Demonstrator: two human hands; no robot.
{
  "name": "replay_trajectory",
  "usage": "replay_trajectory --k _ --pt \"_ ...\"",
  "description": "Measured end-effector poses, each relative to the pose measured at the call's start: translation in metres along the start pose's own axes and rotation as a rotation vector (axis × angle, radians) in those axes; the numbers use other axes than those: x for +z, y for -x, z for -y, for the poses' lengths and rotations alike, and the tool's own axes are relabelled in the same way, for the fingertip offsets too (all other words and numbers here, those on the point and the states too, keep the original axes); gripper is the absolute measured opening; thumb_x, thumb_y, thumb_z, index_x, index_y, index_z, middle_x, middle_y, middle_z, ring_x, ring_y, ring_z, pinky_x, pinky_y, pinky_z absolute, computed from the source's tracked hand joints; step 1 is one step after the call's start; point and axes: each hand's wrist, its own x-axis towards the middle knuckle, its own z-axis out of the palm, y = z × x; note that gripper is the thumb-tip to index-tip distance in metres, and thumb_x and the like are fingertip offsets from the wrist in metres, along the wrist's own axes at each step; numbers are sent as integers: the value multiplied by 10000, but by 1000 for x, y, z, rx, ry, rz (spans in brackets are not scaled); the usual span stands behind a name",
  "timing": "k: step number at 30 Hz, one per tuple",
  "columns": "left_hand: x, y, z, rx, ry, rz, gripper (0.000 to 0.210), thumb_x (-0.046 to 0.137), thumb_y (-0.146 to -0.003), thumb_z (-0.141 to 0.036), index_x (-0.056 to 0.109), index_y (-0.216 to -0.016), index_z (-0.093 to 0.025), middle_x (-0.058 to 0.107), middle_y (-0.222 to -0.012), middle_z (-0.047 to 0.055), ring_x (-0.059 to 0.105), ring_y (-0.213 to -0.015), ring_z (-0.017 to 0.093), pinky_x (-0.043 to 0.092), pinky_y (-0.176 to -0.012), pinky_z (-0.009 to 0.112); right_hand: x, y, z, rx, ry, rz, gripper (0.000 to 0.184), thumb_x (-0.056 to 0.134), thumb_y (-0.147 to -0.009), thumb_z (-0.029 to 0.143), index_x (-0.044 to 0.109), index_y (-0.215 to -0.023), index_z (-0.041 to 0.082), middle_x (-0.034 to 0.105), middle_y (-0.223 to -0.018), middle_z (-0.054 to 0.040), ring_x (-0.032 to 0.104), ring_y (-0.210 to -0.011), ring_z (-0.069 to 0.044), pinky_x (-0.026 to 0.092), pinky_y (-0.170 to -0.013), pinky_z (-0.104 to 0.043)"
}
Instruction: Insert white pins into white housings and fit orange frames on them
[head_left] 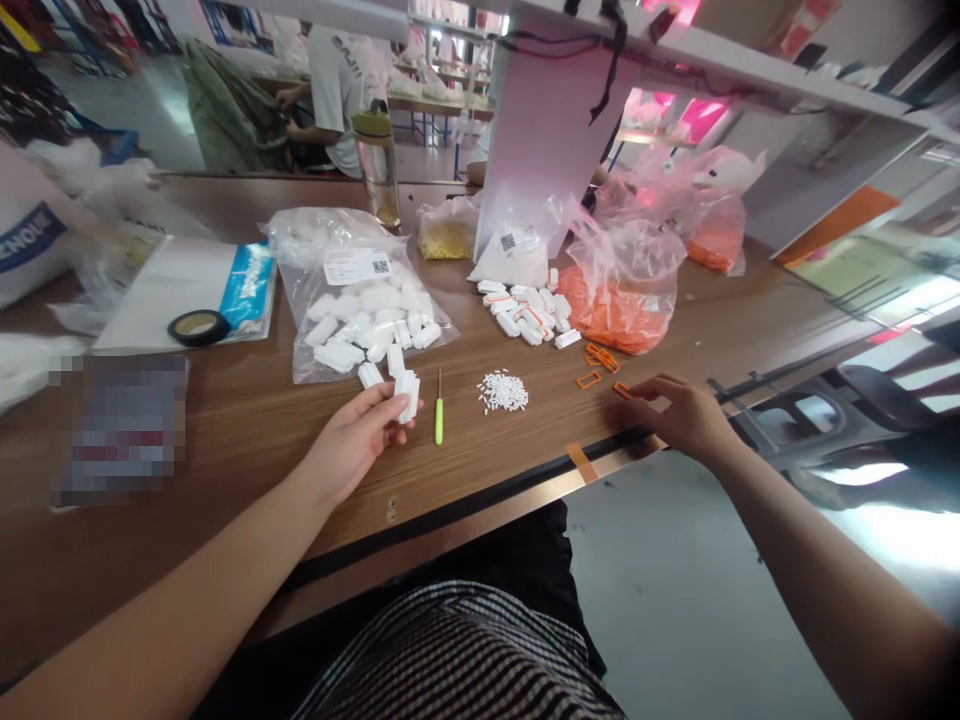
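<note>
My left hand is closed around a white plastic housing, near the mouth of a clear bag of similar white pieces. On the right, my right hand pinches a small orange rectangular frame at the table's front edge. A few more orange frames lie just beyond its fingertips. Between the hands are a screwdriver with a lime-green handle and a heap of tiny white parts. Behind these sits a pile of white housings, some with orange strips.
A bag of orange parts stands at the back right. Further back are a bag of white parts, a bag of yellow parts and a bottle. Black tape rests on papers at left. A person sits beyond the table.
</note>
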Motion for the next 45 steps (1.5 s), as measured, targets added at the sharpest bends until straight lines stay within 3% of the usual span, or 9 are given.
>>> replay_trajectory --k 3,9,15,21,25,31,35,38,45 --pt "0 0 0 1 -9 -7 201 731 -822 -282 689 -976 -160 663 -941 40 550 -756 100 448 -606 188 -2 -6 -2 56 -15 45 284 559 -872 423 755 -905 220 719 -863 -74 651 -754 -218 453 -720 -345" --pt "0 2 0 15 -25 10 210 736 -825 -293 695 -979 -158 658 -948 42 545 -777 104 444 -615 190 2 -23 -1 -15 242 168 248 548 -846 347 714 -706 227 716 -783 -61 638 -756 -224 400 -746 -365" --pt "0 2 0 9 -30 8 232 750 -812 -292 694 -993 -157 653 -949 45 545 -778 107 451 -614 189 1 -35 -2 182 123 268 243 580 -808 418 713 -729 231 695 -693 -38 596 -615 -187 367 -548 -301" --pt "2 4 -2 16 -34 14 241 747 -809 -286 685 -1005 -159 661 -966 48 550 -780 109 453 -614 191 -1 -40 6 125 140 247 237 585 -798 373 640 -628 217 659 -636 -37 560 -585 -178 348 -523 -298" --pt "6 6 -3 35 -30 -1 367 752 -801 -268 642 -1142 -189 666 -969 42 574 -770 112 452 -603 200 -5 -40 47 89 -101 113 246 604 -817 408 700 -709 209 688 -700 -42 602 -644 -181 415 -581 -298" --pt "8 11 -1 21 -38 101 407 742 -802 -272 586 -1173 -214 663 -1083 77 649 -881 178 461 -565 219 -3 -36 173 -33 -657 -24 192 657 -837 393 736 -805 221 731 -786 -28 654 -713 -175 491 -675 -314" --pt "6 13 2 33 -82 172 385 732 -821 -285 550 -1152 -216 668 -1064 75 644 -931 189 478 -566 215 5 -30 234 -190 -710 -113 130 619 -878 288 703 -782 262 726 -769 14 651 -712 -160 476 -749 -359" --pt "5 12 5 42 -91 183 331 732 -826 -268 545 -1093 -209 665 -1055 66 632 -936 174 501 -598 218 11 -28 251 -254 -631 -211 134 608 -893 273 694 -791 279 719 -744 21 643 -705 -172 440 -776 -398" --pt "5 9 10 47 -76 161 353 767 -785 -279 550 -1055 -214 653 -1015 51 632 -872 169 515 -607 237 18 -26 259 -305 -541 -262 118 611 -900 275 695 -821 304 709 -736 21 648 -717 -192 421 -783 -417"
